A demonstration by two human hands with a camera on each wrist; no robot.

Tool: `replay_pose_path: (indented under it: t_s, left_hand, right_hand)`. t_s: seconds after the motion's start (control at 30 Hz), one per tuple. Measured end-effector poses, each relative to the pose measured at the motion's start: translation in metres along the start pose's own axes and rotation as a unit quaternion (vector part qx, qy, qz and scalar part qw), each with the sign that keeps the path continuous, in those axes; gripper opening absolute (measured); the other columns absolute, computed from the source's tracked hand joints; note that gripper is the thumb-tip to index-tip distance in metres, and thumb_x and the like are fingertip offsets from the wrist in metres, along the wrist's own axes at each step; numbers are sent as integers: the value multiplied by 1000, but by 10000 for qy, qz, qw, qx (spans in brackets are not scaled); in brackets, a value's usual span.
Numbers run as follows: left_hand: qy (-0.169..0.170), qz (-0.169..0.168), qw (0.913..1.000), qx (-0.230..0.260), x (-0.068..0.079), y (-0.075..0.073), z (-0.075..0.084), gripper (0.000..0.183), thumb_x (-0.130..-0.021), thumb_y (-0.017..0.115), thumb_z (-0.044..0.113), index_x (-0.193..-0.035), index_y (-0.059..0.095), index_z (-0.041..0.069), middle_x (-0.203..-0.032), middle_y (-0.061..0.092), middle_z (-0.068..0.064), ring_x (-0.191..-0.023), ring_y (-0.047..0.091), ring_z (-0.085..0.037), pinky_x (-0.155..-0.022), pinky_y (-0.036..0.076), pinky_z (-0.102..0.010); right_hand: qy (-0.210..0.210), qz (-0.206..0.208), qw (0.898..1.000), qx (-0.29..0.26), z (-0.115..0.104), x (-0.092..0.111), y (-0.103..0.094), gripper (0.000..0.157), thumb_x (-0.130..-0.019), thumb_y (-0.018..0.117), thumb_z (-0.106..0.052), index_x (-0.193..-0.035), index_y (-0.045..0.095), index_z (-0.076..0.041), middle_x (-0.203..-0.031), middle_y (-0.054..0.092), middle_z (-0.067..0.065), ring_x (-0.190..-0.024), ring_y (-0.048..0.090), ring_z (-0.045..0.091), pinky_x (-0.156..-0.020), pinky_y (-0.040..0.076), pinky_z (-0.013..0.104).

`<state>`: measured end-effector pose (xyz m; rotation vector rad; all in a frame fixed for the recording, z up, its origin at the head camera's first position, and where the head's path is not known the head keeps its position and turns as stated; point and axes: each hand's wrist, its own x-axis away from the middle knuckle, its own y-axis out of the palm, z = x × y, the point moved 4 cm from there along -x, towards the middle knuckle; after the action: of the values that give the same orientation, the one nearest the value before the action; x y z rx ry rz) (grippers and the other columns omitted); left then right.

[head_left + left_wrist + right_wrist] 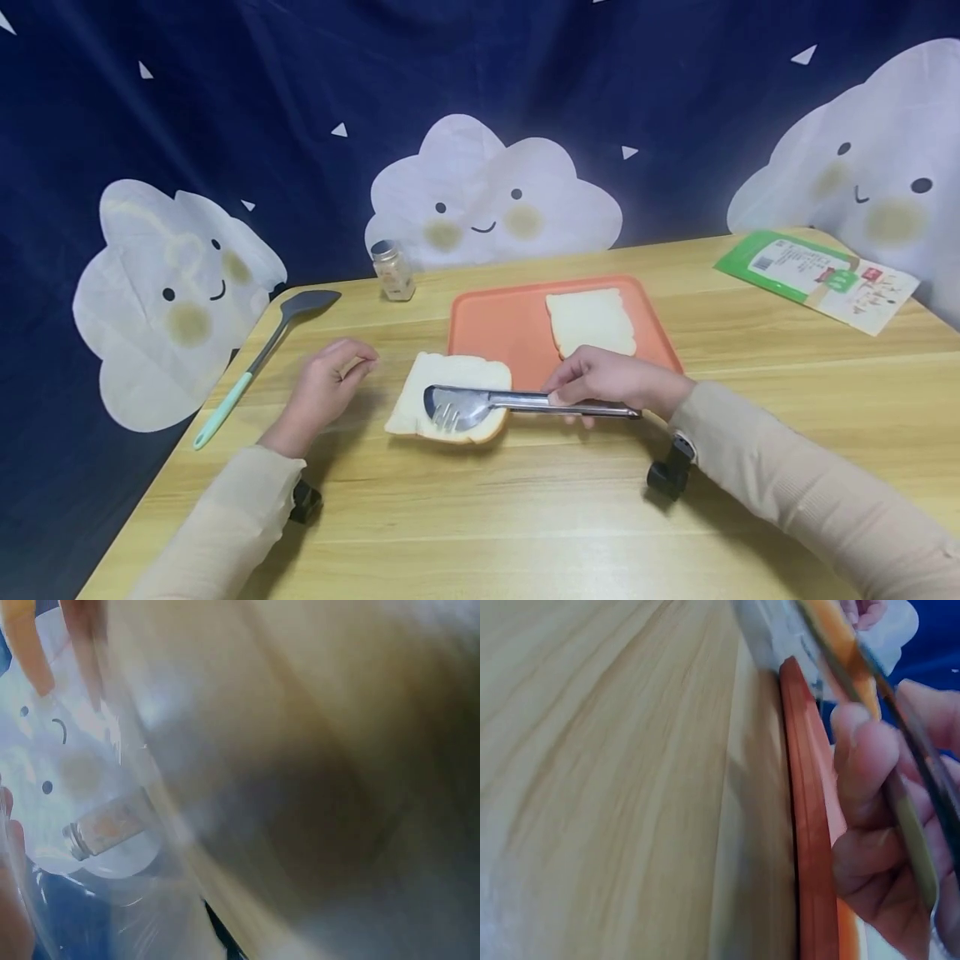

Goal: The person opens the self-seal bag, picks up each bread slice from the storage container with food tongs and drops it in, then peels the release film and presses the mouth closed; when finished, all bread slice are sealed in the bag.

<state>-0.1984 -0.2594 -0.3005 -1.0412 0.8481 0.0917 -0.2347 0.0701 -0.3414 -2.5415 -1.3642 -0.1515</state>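
My right hand (611,379) grips metal tongs (525,402) around the handles. The tongs' broad, slotted end clasps a slice of white bread (476,371), held tilted over the tray's front left corner. To its left, my left hand (333,379) has curled fingers and a thumb pinching thin clear plastic, which looks like a bag (127,919). The plastic hardly shows in the head view. A second bread slice (592,319) lies on the orange tray (495,321), just beyond my right hand.
A grey spatula with a mint handle (225,410) lies along the table's left edge. Behind the left hand stands a small seasoning jar (393,273). A green and white packet (817,275) lies at the back right. A dark cloud-patterned curtain (300,83) hangs behind the table.
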Motion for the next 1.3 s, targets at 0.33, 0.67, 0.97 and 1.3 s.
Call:
replay_pose_path:
  t_s: [0.33, 0.67, 0.97, 1.3]
  left_hand:
    - [-180, 229, 9993, 227, 3, 2, -1, 16, -74, 70, -10, -80, 64, 4, -81, 66, -8, -80, 61, -21, -77, 44, -16]
    - [-377, 7, 9991, 196, 3, 1, -1, 11, -78, 68, -6, -83, 64, 3, -83, 66, -8, -82, 61, -21, -76, 45, -21]
    - [-305, 77, 9988, 369, 3, 1, 2, 11, -78, 67, -8, -83, 65, 1, -83, 66, -9, -81, 61, -21, -77, 43, -15]
    - [-311, 16, 9981, 524, 4, 4, 3, 11, -79, 66, -9, -85, 66, 1, -85, 67, -10, -83, 62, -23, -77, 43, -12]
  right_hand:
    - [84, 86, 9999, -1, -2, -2, 0, 25, -88, 56, -8, -104, 64, 10, -63, 61, 7, -45, 53, 9, -47, 48, 22]
    - [-10, 308, 9992, 262, -5, -8, -1, 23, -87, 56, -6, -101, 65, 10, -62, 62, 9, -44, 53, 10, -46, 48, 22]
    - [-15, 237, 9993, 297, -10, -13, 3, 21, -87, 57, -7, -99, 67, 7, -61, 61, 9, -43, 52, 10, -47, 48, 23]
    - [125, 260, 9994, 172, -9, -20, 6, 22, -86, 57, -6, -101, 67, 8, -60, 62, 7, -41, 52, 9, -46, 46, 21]
